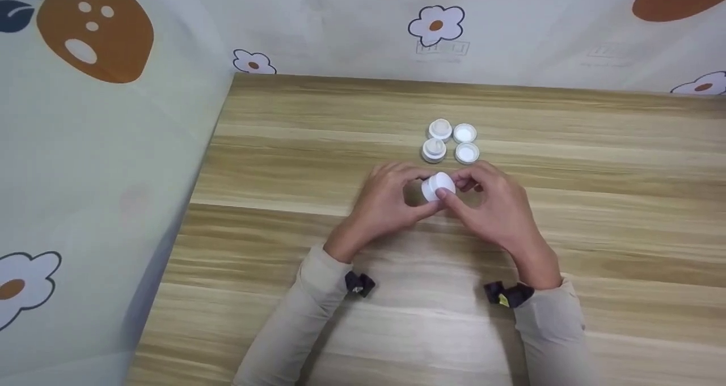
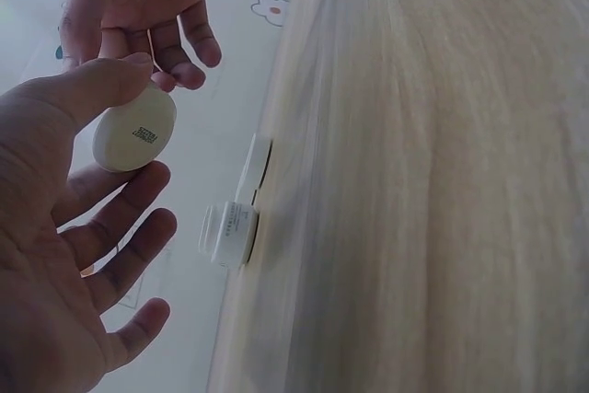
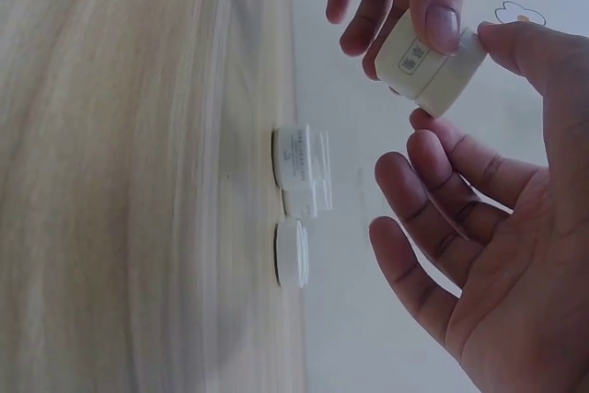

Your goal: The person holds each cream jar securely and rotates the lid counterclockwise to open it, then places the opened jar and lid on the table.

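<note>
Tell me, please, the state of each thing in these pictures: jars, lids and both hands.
Held jar: lid on, lifted off the table, pinched between both hands.
Two open jars: standing on the table, no lids on.
Two loose lids: lying on the table right of the open jars, white inside facing up.
Left hand: fingers curled, holding the held jar.
Right hand: fingers curled, holding the held jar.
</note>
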A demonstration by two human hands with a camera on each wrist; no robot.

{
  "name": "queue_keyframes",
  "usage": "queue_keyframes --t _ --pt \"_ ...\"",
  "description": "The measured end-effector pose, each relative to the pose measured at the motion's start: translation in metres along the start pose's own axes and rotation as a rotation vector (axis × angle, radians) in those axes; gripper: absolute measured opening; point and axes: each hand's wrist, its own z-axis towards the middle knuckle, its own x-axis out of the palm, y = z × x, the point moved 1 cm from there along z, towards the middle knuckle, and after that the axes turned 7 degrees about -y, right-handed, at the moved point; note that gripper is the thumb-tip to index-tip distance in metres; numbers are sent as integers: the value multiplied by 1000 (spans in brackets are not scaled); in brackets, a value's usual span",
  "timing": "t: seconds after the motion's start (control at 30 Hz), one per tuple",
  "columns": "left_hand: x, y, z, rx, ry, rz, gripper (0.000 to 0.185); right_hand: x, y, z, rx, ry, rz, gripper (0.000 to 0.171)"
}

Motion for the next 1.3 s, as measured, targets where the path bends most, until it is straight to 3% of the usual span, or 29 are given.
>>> queue_keyframes --t 0.23,0.7,1.3 --pt "1 0 -1 -7 -14 -7 51 -1 0 -1 44 -29 -35 39" --pt "2 1 -3 13 -19 -3 49 2 1 -2 9 -37 -29 33" --pt "0 1 -1 5 -13 -7 50 2 1 -1 43 -20 -50 36"
